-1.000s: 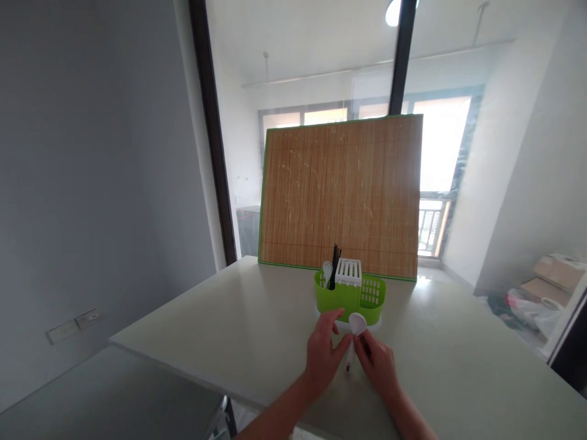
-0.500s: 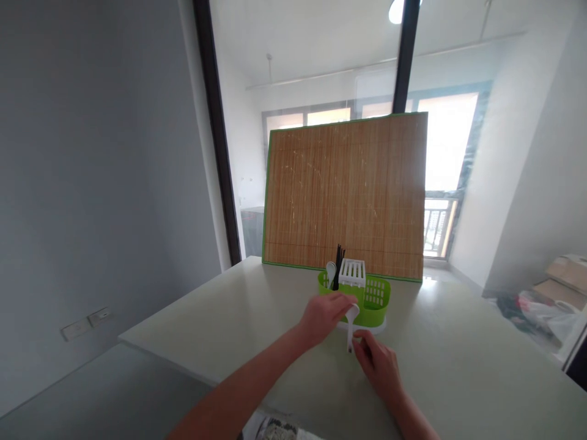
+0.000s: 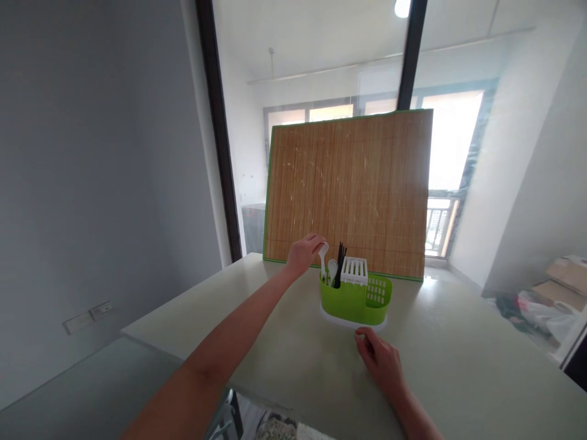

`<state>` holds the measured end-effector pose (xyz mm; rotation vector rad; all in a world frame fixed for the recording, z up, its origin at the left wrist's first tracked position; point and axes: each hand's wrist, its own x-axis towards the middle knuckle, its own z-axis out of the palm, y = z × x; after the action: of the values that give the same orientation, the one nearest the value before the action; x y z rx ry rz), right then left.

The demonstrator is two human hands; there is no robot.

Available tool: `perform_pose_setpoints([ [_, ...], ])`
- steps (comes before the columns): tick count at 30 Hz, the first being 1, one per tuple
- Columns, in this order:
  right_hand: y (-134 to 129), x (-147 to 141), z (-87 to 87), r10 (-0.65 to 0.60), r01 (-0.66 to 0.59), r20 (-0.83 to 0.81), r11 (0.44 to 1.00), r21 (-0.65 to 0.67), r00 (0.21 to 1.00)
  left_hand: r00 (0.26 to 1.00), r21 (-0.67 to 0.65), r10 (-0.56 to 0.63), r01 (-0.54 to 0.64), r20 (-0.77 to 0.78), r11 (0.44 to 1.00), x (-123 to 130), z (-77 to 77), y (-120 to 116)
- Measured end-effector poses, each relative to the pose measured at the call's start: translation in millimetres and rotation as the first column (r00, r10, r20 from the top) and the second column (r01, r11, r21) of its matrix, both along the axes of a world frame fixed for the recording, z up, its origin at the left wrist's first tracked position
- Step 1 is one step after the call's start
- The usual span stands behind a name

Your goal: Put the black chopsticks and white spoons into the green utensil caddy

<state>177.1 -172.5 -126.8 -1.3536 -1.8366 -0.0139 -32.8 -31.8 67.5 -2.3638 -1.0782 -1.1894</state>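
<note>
A green utensil holder (image 3: 343, 304) with a white base stands on the table. My left hand (image 3: 306, 254) pinches the bowl end of a white spoon (image 3: 323, 259), whose handle points down into the holder's left compartment. Another white spoon (image 3: 332, 270) and several black chopsticks (image 3: 340, 265) stand beside it. A white slotted piece (image 3: 354, 269) tops the middle of the holder. My right hand (image 3: 380, 360) rests near the holder's front right, fingers curled with thumb and forefinger close together; nothing shows between them.
Behind the holder, a bamboo mat (image 3: 348, 192) with green edging stands upright at the back of the pale table (image 3: 275, 342). Glass panels rise behind it. Boxes and bags (image 3: 550, 305) lie beyond the table at the right.
My left hand has moved up and left with the spoon, from in front of the holder to its left compartment. My right hand no longer touches the spoon and has barely moved.
</note>
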Motion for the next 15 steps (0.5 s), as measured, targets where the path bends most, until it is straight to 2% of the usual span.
perform_pose_setpoints([
  [5, 0.3, 0.3, 0.0, -0.007, 0.007, 0.011, 1.0, -0.018, 1.0, 0.994, -0.162, 0.013, -0.031, -0.113, 0.986, 14.4, -27.7, 16.7],
  [9, 0.7, 0.4, -0.3, -0.013, 0.014, 0.021, 0.999, -0.033, 1.0, 0.989, -0.229, 0.029, -0.061, -0.144, 0.971, 27.0, -46.9, 29.8],
  [15, 1.1, -0.4, -1.3, -0.024, 0.025, 0.032, 0.999, -0.045, 0.999, 0.984, -0.26, 0.085, -0.125, -0.16, 0.957, 35.8, -60.5, 38.0],
])
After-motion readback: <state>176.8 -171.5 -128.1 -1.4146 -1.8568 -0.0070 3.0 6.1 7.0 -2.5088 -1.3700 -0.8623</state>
